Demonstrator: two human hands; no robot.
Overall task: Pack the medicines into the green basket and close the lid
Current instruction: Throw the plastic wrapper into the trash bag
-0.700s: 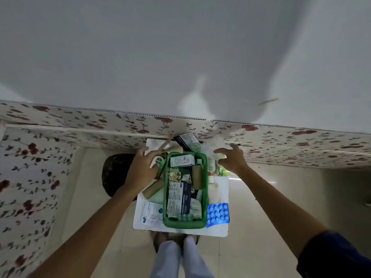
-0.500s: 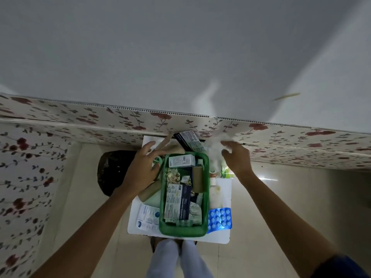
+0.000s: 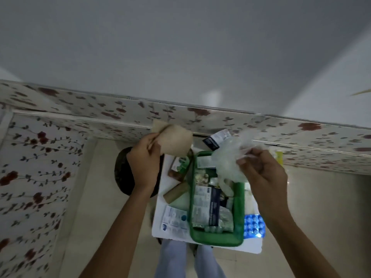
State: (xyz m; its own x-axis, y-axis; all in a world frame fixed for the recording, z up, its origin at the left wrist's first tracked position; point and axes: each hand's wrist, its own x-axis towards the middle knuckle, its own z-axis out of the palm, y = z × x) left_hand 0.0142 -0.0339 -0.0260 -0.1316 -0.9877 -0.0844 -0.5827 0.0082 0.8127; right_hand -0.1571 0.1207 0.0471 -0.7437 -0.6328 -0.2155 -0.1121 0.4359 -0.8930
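Note:
The green basket (image 3: 239,207) stands on a small white table (image 3: 250,246), filled with several medicine boxes and blister strips. My left hand (image 3: 143,163) is raised left of the basket's far end, holding a beige paper packet (image 3: 174,142). My right hand (image 3: 261,171) hovers over the basket's far right corner, gripping a crumpled clear plastic bag (image 3: 228,157). A blue blister pack (image 3: 254,225) lies right of the basket. White sachets (image 3: 174,218) and a brown roll (image 3: 176,192) lie to its left. No lid can be made out.
A dark blue-and-white box (image 3: 215,139) leans at the table's far edge against the floral wall panel (image 3: 100,111). A dark round object (image 3: 121,173) sits on the floor left of the table. My legs (image 3: 170,257) show below the table.
Both hands have lifted from the far end of the basket. The left now holds the beige packet up, and the right has pulled the clear bag above the basket.

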